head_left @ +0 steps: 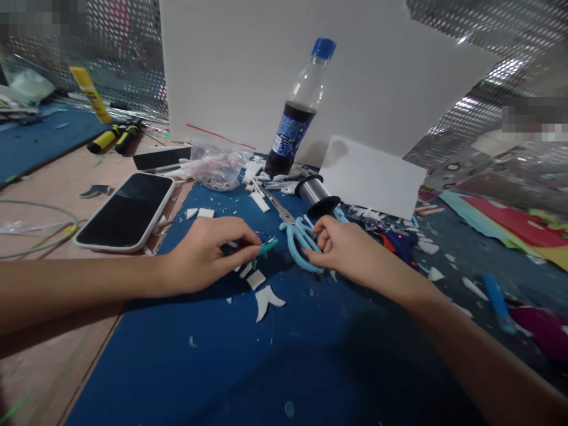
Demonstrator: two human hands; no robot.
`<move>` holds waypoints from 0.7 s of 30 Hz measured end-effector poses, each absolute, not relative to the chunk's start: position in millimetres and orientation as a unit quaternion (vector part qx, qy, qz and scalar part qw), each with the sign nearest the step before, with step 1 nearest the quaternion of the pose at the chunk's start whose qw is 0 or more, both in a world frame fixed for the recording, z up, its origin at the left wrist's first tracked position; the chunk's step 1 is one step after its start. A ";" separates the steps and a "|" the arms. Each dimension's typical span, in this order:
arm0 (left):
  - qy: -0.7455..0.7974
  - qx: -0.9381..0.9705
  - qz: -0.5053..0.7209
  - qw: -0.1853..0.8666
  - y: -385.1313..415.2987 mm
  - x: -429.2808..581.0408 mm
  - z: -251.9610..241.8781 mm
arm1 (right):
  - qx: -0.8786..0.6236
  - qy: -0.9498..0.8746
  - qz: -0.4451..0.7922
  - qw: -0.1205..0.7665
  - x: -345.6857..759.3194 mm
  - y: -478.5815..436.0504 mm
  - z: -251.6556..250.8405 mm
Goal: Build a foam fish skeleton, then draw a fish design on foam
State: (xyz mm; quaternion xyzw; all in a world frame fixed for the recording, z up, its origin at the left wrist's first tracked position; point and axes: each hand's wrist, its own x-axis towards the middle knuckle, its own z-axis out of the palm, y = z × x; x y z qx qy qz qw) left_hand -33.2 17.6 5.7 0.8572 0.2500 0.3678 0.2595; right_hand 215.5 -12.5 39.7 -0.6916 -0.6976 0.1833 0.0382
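My left hand (213,251) rests on the blue mat (213,367) with its fingers pinched on a small teal piece (267,246). My right hand (344,251) curls its fingers round the light-blue handles of the scissors (298,236), whose blades lie on the mat and point up and to the left. White foam scraps (265,299) lie just in front of my left hand.
A dark cola bottle with a blue cap (296,112) stands behind, against a large white board (284,71). A phone (126,210) lies at left, a metal spool (317,195), a white card (370,176) and coloured sheets (510,222) at right. Two yellow cutters (113,137) lie far left.
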 end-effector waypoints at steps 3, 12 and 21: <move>0.291 0.823 0.375 0.311 17.1 -32.6 6.9 | -0.695 -0.653 0.295 0.060 225.3 -7.3 47.3; 0.305 0.704 0.430 0.476 24.6 -31.4 2.4 | -0.590 -0.475 0.590 0.279 228.6 -17.6 60.2; 0.310 0.637 0.399 0.582 28.1 -30.7 3.6 | -0.567 -0.611 0.412 0.369 216.2 -22.9 44.6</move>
